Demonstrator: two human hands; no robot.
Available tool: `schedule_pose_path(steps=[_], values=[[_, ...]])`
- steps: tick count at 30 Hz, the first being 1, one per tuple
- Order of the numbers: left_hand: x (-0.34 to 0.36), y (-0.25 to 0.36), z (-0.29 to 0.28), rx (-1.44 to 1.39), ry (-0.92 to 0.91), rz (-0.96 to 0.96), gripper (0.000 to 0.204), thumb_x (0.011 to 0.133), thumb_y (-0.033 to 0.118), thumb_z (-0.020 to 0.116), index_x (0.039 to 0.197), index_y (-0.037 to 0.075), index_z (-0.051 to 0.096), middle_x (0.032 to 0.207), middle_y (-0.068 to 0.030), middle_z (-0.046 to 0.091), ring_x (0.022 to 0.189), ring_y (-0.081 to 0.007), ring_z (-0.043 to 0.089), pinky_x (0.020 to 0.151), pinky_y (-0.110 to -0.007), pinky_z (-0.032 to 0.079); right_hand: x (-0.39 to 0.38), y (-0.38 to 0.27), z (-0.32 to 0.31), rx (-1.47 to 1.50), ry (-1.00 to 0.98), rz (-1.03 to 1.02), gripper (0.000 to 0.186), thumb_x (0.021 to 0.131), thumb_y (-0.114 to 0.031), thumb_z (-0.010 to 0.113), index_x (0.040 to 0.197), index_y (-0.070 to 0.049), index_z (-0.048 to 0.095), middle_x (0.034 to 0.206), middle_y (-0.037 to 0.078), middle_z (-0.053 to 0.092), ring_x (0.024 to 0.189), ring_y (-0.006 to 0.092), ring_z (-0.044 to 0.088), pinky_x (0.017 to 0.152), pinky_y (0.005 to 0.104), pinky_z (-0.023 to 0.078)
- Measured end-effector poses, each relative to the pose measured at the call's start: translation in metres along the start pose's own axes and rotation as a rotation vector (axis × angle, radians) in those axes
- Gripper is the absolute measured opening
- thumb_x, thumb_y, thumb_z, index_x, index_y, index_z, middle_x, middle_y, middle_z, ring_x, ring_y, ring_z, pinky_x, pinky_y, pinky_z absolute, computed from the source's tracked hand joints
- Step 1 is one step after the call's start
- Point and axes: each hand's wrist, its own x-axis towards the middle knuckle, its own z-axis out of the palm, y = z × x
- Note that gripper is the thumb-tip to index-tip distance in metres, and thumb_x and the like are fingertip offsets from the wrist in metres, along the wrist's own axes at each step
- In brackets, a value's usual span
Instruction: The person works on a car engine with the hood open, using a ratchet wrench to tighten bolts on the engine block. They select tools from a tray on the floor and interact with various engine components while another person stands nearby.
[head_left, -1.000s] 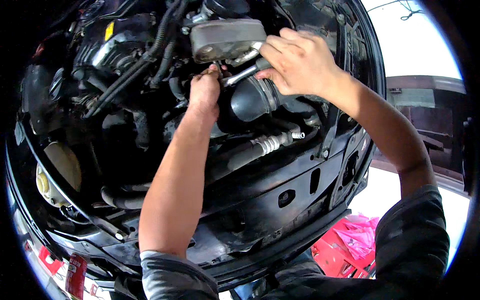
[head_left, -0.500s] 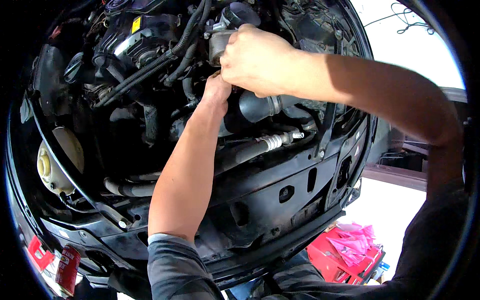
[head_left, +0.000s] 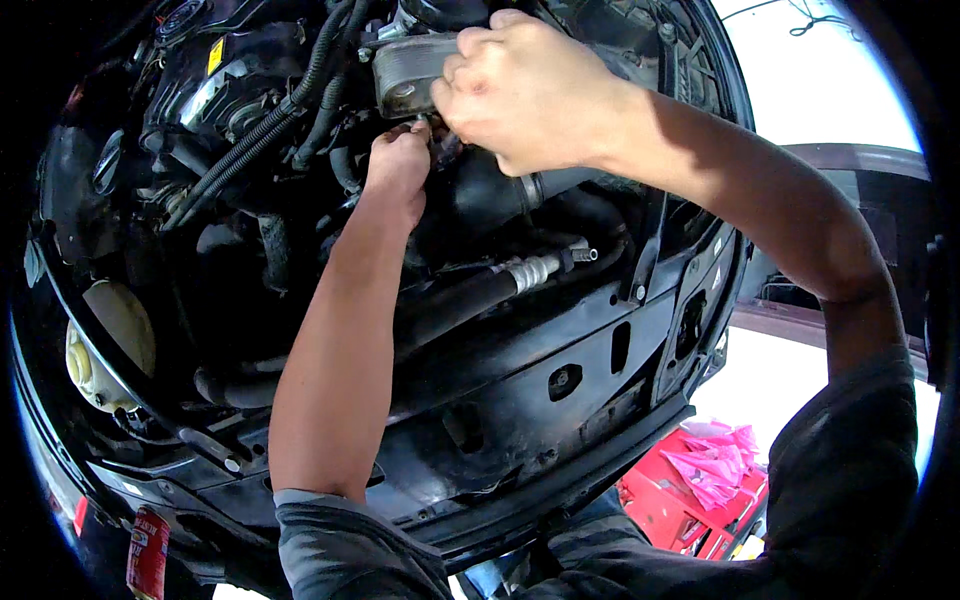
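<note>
In the engine bay, a ribbed, silvery metal block (head_left: 405,72), which looks like an oil cooler, sits below a dark round housing. My left hand (head_left: 400,165) reaches up under its lower edge. The thumb and fingers are pinched together there, by a small metallic bit too small to name. My right hand (head_left: 535,90) is closed in a fist over the block's right end, with its knuckles up. Whatever lies inside its curled fingers is hidden. Below my hands runs a dark pipe with a silver collar (head_left: 533,272).
Ribbed black hoses (head_left: 270,130) cross left of my hands. A pale reservoir (head_left: 110,345) stands at the left, and the black front panel (head_left: 520,400) spans the near side. A red can (head_left: 147,553) is at lower left; pink gloves or cloths (head_left: 712,465) lie on a red case (head_left: 655,490).
The view has shifted, and more of the ribbed block shows. My right hand has moved slightly up and right relative to my left hand, so the two are farther apart.
</note>
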Motion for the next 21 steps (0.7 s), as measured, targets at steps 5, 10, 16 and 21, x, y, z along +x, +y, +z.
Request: schedule_pose_path(steps=[5, 10, 16, 21], values=[[0.026, -0.020, -0.002, 0.081, 0.048, 0.214, 0.029, 0.095, 0.013, 0.053, 0.119, -0.003, 0.056, 0.110, -0.0123, 0.064, 0.094, -0.0212, 0.059, 0.087, -0.035, 0.045, 0.004, 0.002, -0.009, 0.065, -0.143, 0.022, 0.021, 0.062, -0.020, 0.074, 0.077, -0.010, 0.066, 0.076, 0.003, 0.064, 0.082, 0.0206, 0.063, 0.072, 0.0335, 0.047], [0.010, -0.004, 0.001, -0.116, -0.134, 0.135, 0.022, 0.094, 0.011, 0.054, 0.113, 0.000, 0.058, 0.096, -0.0095, 0.065, 0.076, -0.0179, 0.060, 0.064, -0.033, 0.050, 0.037, 0.017, -0.033, 0.118, -0.252, -0.218, 0.018, 0.058, -0.020, 0.076, 0.071, -0.009, 0.069, 0.076, 0.007, 0.068, 0.078, 0.0270, 0.067, 0.070, 0.0375, 0.052], [0.020, -0.003, -0.014, -0.139, -0.219, 0.118, 0.013, 0.095, 0.010, 0.052, 0.094, 0.002, 0.063, 0.083, -0.0067, 0.065, 0.067, -0.0156, 0.057, 0.060, -0.031, 0.047, 0.058, 0.019, -0.046, 0.111, -0.186, -0.341, 0.018, 0.058, -0.020, 0.076, 0.071, -0.008, 0.073, 0.075, 0.010, 0.070, 0.077, 0.0303, 0.069, 0.065, 0.0408, 0.055], [0.013, -0.008, -0.015, -0.154, -0.156, 0.150, 0.014, 0.094, 0.007, 0.051, 0.099, 0.003, 0.063, 0.085, -0.0060, 0.066, 0.068, -0.0157, 0.058, 0.061, -0.031, 0.048, 0.051, 0.005, -0.036, 0.094, -0.127, -0.331, 0.013, 0.064, -0.022, 0.073, 0.067, -0.009, 0.071, 0.073, 0.008, 0.070, 0.076, 0.0288, 0.069, 0.065, 0.0403, 0.054]])
